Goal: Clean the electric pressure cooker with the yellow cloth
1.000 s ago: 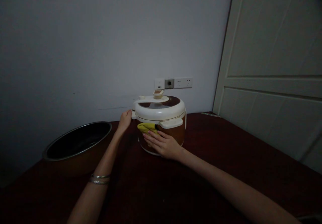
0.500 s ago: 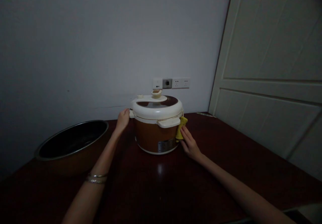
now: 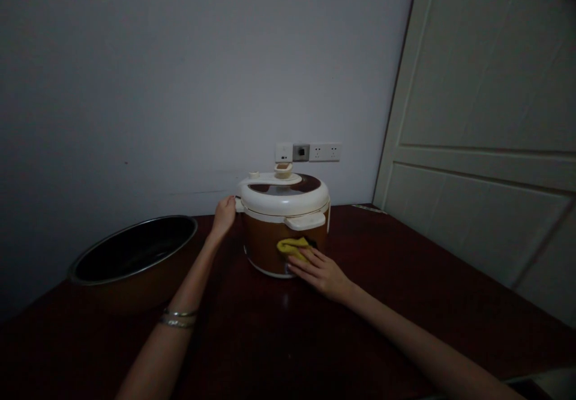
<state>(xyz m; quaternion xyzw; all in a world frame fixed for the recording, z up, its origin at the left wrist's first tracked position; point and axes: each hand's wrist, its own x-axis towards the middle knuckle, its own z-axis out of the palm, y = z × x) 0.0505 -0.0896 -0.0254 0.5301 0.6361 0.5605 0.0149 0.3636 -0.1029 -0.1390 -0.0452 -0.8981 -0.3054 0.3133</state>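
Note:
A white and brown electric pressure cooker (image 3: 263, 244) stands upright on the dark red table with its lid on. My left hand (image 3: 224, 215) is closed around the handle at the cooker's left side. Against the lower front of the cooker's brown body lies a yellow cloth (image 3: 292, 246). My right hand (image 3: 321, 275) presses that cloth to the surface, its fingers over the cloth's right part and partly covering the label area. A white side handle (image 3: 306, 220) juts out just above the cloth.
To the left sits a wide dark pot (image 3: 135, 274) with a metal rim, close to my left forearm. Wall sockets (image 3: 324, 152) are behind the cooker. A pale panelled door (image 3: 472, 148) borders the table (image 3: 405, 256) on the right.
My right hand and the yellow cloth have moved left, from the cooker's right side to its lower front. My left hand stays on the handle.

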